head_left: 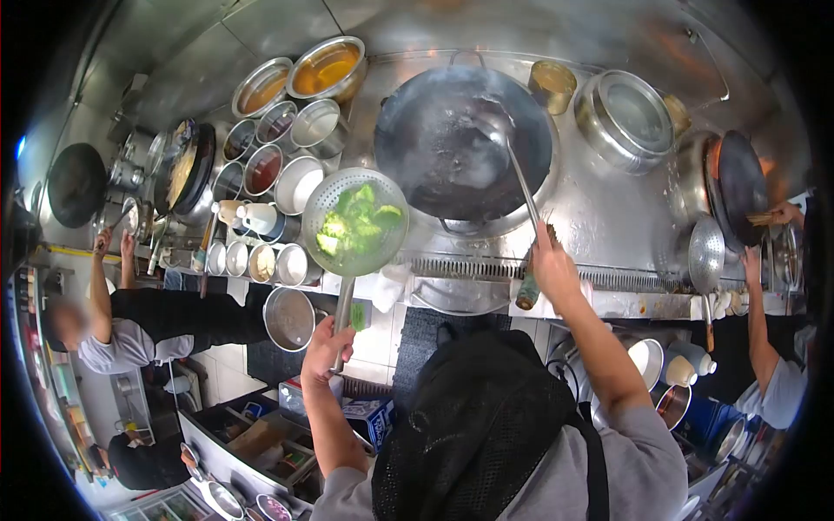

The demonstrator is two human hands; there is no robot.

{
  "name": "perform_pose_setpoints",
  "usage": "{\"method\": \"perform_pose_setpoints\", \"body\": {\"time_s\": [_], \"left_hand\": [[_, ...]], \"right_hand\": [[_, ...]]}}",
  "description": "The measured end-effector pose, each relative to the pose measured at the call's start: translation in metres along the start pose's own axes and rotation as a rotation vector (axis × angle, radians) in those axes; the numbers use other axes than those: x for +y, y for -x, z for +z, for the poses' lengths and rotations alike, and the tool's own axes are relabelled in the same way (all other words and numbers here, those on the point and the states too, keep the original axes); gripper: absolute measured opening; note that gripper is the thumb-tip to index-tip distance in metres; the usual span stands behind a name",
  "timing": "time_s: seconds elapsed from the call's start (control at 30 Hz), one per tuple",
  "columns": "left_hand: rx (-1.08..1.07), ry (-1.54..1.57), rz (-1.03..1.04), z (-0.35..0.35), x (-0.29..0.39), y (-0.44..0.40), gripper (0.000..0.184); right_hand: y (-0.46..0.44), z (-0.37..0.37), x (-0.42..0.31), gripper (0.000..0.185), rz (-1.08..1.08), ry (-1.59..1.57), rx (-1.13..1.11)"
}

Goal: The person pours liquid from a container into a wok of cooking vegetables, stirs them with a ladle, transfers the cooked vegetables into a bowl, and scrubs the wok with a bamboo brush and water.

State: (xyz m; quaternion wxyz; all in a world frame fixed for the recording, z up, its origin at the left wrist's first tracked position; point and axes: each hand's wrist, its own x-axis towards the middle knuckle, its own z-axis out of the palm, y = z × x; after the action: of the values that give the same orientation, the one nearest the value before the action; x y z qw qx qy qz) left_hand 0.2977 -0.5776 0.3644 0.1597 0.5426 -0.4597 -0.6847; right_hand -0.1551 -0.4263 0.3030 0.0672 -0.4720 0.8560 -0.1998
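My left hand (328, 346) is wrapped round the handle of a perforated strainer (326, 252), held level to the left of the wok. Green broccoli (354, 213) lies in the strainer's bowl. My right hand (553, 263) grips the long handle of a ladle (521, 169), whose head rests inside the big dark wok (434, 187). Steam rises from the wok, and its inside looks wet, with some liquid. Just below my right hand is a bamboo brush (527, 286) with a green-wrapped end, beside the wok's near right edge.
Left of the wok stand metal bowls of amber liquid (328, 69) and several seasoning pots (300, 184). A lidded pot (624, 117) and a tin (552, 84) are at the right. Co-workers (143, 330) work at woks on both sides. A metal pot (289, 319) sits left of my left hand.
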Motion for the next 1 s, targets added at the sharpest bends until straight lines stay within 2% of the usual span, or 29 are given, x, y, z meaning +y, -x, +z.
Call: {"method": "perform_pose_setpoints", "body": {"time_s": [0.03, 0.1, 0.17, 0.23, 0.27, 0.33, 0.37, 0.43, 0.5, 0.6, 0.63, 0.7, 0.73, 0.8, 0.83, 0.9, 0.97, 1.0], "left_hand": [[0.004, 0.004, 0.004, 0.003, 0.002, -0.002, 0.023], [-0.008, 0.005, 0.023, 0.008, 0.006, -0.003, 0.024], [0.011, -0.002, 0.028, 0.015, 0.012, -0.008, 0.023], [0.027, -0.013, 0.038, 0.02, 0.019, -0.015, 0.023], [0.012, -0.006, 0.063, 0.021, 0.019, -0.019, 0.022], [-0.002, -0.001, 0.083, 0.026, 0.023, -0.022, 0.022], [-0.004, 0.016, 0.096, 0.029, 0.024, -0.023, 0.021], [-0.007, 0.033, 0.106, 0.035, 0.031, -0.024, 0.021], [0.012, -0.018, 0.112, 0.04, 0.035, -0.026, 0.02], [0.03, -0.018, 0.105, 0.046, 0.038, -0.032, 0.02], [0.028, -0.021, 0.108, 0.048, 0.038, -0.034, 0.02], [-0.002, 0.007, 0.144, 0.052, 0.038, -0.038, 0.022], [-0.007, 0.003, 0.145, 0.054, 0.039, -0.037, 0.022], [-0.003, 0.015, 0.126, 0.058, 0.042, -0.037, 0.024], [-0.004, 0.014, 0.124, 0.059, 0.042, -0.036, 0.024], [0.014, 0.01, 0.112, 0.06, 0.04, -0.035, 0.025], [0.023, 0.011, 0.12, 0.063, 0.038, -0.037, 0.025], [0.026, 0.005, 0.128, 0.064, 0.037, -0.037, 0.025]], "right_hand": [[0.004, -0.012, -0.004, 0.054, -0.007, 0.0, 0.001], [0.012, -0.033, -0.01, 0.056, -0.1, -0.252, -0.106], [-0.03, -0.051, -0.008, 0.059, 0.074, -0.471, -0.271], [-0.07, -0.04, 0.015, 0.061, 0.483, -1.274, -0.52], [-0.069, -0.027, 0.017, 0.061, 0.486, -1.281, -0.517], [-0.068, -0.008, 0.016, 0.06, 0.308, -0.857, -0.364], [-0.057, -0.002, 0.019, 0.06, 0.311, -0.86, -0.365], [-0.015, -0.003, 0.013, 0.059, 0.02, 0.019, 0.005], [0.007, -0.042, -0.01, 0.057, 0.051, 0.034, -0.061], [0.006, -0.059, -0.013, 0.057, 0.022, -0.421, -0.241], [-0.017, -0.059, -0.007, 0.057, 0.023, -0.423, -0.236], [-0.058, -0.049, 0.007, 0.056, 0.431, -1.034, -0.575], [-0.058, -0.028, 0.015, 0.056, 0.434, -1.037, -0.57], [-0.06, 0.02, 0.029, 0.056, -0.013, -0.442, -0.117], [-0.052, 0.018, 0.028, 0.056, -0.01, -0.443, -0.118], [-0.018, 0.008, 0.023, 0.057, 0.014, 0.034, -0.004], [0.0, -0.036, 0.0, 0.059, 0.056, 0.017, -0.097], [0.006, -0.045, -0.003, 0.06, 0.024, -0.108, -0.148]]}}
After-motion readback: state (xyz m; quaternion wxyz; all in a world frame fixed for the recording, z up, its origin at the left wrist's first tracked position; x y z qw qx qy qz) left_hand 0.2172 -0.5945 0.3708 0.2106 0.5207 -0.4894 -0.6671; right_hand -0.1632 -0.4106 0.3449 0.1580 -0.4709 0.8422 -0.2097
